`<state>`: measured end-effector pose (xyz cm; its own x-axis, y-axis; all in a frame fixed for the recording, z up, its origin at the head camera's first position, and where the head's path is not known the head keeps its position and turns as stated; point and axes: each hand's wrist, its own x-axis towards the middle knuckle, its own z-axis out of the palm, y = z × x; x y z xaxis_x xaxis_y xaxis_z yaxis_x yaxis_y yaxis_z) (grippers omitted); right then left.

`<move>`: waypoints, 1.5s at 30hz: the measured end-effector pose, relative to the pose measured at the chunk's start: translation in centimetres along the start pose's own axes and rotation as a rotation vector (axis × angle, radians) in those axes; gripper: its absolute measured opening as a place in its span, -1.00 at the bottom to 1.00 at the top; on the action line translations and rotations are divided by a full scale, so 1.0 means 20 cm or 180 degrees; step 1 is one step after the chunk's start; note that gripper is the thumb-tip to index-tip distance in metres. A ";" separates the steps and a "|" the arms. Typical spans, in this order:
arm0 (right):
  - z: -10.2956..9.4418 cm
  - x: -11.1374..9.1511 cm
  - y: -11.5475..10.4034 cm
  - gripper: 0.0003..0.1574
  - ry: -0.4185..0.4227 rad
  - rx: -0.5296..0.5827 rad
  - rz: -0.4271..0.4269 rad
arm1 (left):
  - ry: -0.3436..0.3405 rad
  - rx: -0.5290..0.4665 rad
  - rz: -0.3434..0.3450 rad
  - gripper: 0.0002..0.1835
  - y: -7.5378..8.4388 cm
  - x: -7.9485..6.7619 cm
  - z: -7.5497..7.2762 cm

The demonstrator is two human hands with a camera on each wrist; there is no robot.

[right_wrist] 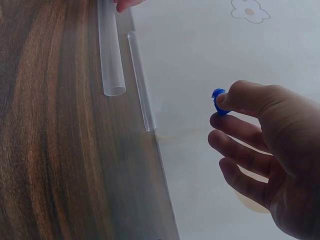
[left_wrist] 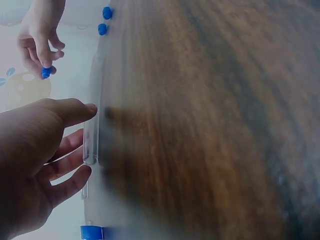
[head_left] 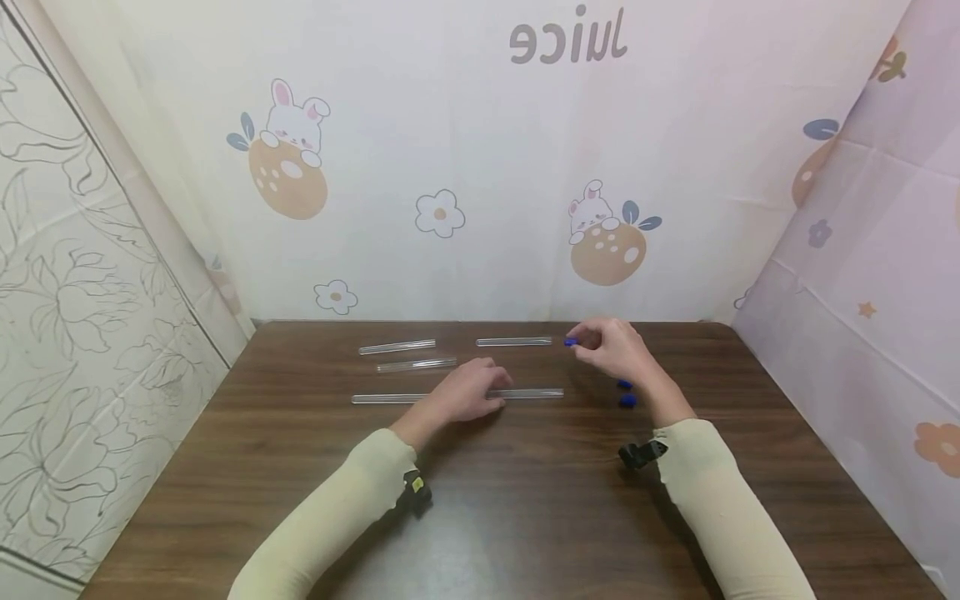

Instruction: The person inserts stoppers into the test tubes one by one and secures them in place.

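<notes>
My right hand (head_left: 611, 348) pinches a small blue stopper (right_wrist: 219, 101) between thumb and index finger, its other fingers loosely bent. It hangs over the back of the table, near the end of a clear test tube (head_left: 513, 342). My left hand (head_left: 467, 390) is low over another clear glass tube (head_left: 536, 393) lying on the wood. Thumb and fingers stand on either side of this tube, loosely spread, and in the left wrist view the thumb tip overlaps it. The palm hides part of the tube in the head view.
Two blue stoppers (head_left: 627, 401) lie beside my right forearm. Two tubes (head_left: 397, 347) lie at the back left, and one more (head_left: 386, 399) left of my left hand. A blue cap (left_wrist: 91, 232) shows at the left wrist view's bottom. A printed curtain (head_left: 450, 125) borders the table's back.
</notes>
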<state>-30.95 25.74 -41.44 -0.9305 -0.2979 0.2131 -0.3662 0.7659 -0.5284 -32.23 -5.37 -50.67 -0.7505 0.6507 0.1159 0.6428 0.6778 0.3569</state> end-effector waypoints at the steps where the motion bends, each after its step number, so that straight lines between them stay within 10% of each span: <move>1: 0.00 0.00 0.00 -0.73 -0.0006 0.0000 0.0007 | -0.0023 0.0014 0.0004 -0.65 0.02 -0.01 -0.02; 12: 0.00 0.00 0.01 -0.72 -0.0023 0.0046 0.0023 | -0.0026 0.0136 0.0062 -0.70 -0.02 0.03 0.05; 28: -0.01 -0.01 0.01 -0.72 -0.0016 0.0047 0.0029 | -0.0092 0.0098 0.0056 -0.76 0.15 -0.05 -0.11; 35: -0.02 0.00 0.00 -0.72 -0.0022 0.0059 0.0043 | 0.0081 0.0186 0.0204 -0.76 0.02 -0.03 -0.02; 45: -0.04 0.00 0.01 -0.71 -0.0034 0.0121 0.0017 | 0.0042 0.0065 0.0027 -0.76 0.16 -0.13 -0.25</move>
<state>-31.11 26.29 -40.93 -0.9324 -0.3001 0.2014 -0.3610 0.7455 -0.5603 -29.05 -6.60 -45.20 -0.7467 0.6521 0.1311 0.6522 0.6791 0.3368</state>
